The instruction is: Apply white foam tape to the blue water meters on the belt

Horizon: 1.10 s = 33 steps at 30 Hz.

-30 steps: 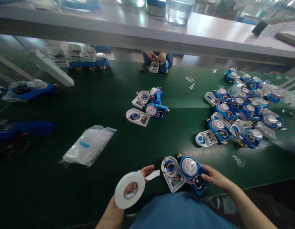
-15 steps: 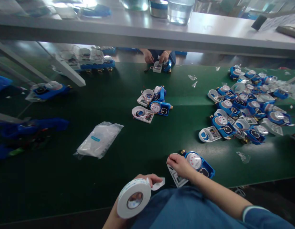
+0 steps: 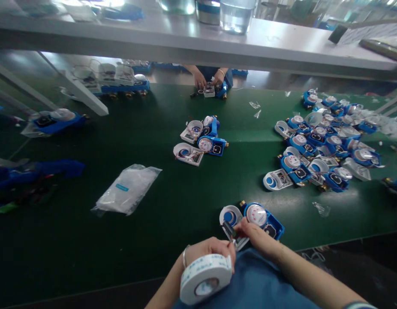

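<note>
My left hand (image 3: 213, 248) is closed on a roll of white tape (image 3: 198, 279) with blue print on its backing. Its fingertips meet my right hand at the front of the bench, and the loose tape end is hidden. My right hand (image 3: 250, 231) pinches a small dark cylinder (image 3: 230, 229), probably a battery, above a white plastic cover (image 3: 224, 214) with a blue ring inside. Touching that cover on its right is a blue water meter (image 3: 257, 214) with a round clear dial and a brass fitting. Part of the cover lies beneath my hands.
Two more meters (image 3: 211, 146) with open covers lie mid-bench. A pile of meters (image 3: 317, 137) fills the right side. Left of centre lies a clear plastic bag (image 3: 127, 189). A shelf (image 3: 185, 45) crosses overhead. Opposite, a co-worker's hands (image 3: 200, 81) handle another meter.
My left hand has come right with the tape roll, up against my right hand. My right hand has shifted nearer me, and the dark cylinder now shows in its fingers above the cover.
</note>
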Available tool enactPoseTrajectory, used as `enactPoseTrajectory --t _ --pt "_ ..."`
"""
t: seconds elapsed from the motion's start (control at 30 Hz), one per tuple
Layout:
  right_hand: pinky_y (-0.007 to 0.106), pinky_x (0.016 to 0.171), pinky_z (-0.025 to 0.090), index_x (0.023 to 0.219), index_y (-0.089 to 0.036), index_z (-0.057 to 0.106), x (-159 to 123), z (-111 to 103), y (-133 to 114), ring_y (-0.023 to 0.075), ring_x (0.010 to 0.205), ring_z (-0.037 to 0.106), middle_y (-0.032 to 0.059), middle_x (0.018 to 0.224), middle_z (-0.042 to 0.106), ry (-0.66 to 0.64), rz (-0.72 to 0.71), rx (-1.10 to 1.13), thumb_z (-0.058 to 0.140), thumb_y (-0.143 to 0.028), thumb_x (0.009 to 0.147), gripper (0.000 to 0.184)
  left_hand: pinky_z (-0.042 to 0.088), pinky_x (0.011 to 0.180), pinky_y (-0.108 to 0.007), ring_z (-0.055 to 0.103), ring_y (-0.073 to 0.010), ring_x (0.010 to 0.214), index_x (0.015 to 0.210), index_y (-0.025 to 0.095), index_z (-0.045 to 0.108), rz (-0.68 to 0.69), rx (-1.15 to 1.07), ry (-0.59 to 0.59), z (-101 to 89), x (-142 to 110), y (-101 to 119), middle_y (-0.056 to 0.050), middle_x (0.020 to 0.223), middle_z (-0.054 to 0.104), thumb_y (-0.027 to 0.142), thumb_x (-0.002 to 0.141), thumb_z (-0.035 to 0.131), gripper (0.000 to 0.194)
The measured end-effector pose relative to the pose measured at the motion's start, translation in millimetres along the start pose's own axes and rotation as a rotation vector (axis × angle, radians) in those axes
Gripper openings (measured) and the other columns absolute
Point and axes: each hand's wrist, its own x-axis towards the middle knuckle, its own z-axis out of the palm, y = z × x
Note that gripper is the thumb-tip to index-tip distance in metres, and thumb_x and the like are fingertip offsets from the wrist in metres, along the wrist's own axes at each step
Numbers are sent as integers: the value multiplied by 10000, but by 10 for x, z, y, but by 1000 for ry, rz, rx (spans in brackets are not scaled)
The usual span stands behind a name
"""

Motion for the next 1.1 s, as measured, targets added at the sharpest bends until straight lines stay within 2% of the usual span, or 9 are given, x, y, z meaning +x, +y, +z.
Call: enactPoseTrajectory --t 0.13,0.27,0.4,0.53,0.63,0.83,0.93,1.0,1.1 --pt "281 706 409 867 -157 617 69 154 -86 126 674 533 14 727 582 -137 58 387 566 -506 746 373 429 637 -284 524 -174 687 756 163 687 -48 -76 -227 68 254 138 -56 772 575 578 556 664 462" --pt "247 677 393 845 -175 562 -52 108 -260 107 700 526 9 770 570 -47 -143 608 586 -383 778 220 418 687 -279 512 -180 744 776 144 664 -20 51 -145 61 269 182 -58 784 567 545 603 652 437" --pt "269 734 400 1002 -186 534 -181 6 -297 133 822 537 40 930 565 -142 -148 522 687 -282 699 353 415 696 -263 502 -148 708 811 139 634 -44 120 -61 43 176 229 -30 756 551 487 672 621 375" --pt "225 636 396 936 -194 536 -169 65 -234 87 683 523 -2 826 547 74 -194 566 670 -287 711 278 412 800 -280 506 -161 813 887 165 629 -47 310 50 41 142 311 -29 866 564 367 680 634 289" --pt "233 648 404 962 -190 526 -128 148 -230 98 706 529 9 835 553 41 -187 542 618 -352 752 282 406 854 -295 494 -184 919 900 202 633 -98 503 160 26 119 370 -24 961 550 248 653 630 251" --pt "173 469 307 864 -194 462 38 171 -169 46 497 388 -54 662 452 153 36 485 611 -456 728 331 449 733 -225 542 -149 811 919 207 628 -116 654 -49 71 145 390 -7 890 578 116 587 598 346" --pt "177 462 317 857 -192 464 73 155 -156 58 516 420 -43 679 468 19 219 466 590 -498 725 357 455 757 -234 559 -163 831 935 195 627 -101 720 -146 95 193 362 -19 914 605 139 609 595 332" --pt "184 484 337 882 -188 485 45 156 -194 66 547 454 -40 703 488 -22 214 432 641 -438 698 347 461 759 -238 566 -169 838 944 200 628 -104 747 -184 92 214 343 -17 924 614 145 610 601 339" --pt "217 621 401 950 -181 516 -24 154 -289 97 692 523 -18 783 543 -47 36 374 720 -273 633 388 470 752 -237 568 -162 824 939 214 625 -108 731 -184 63 206 353 -1 897 616 125 613 596 339"
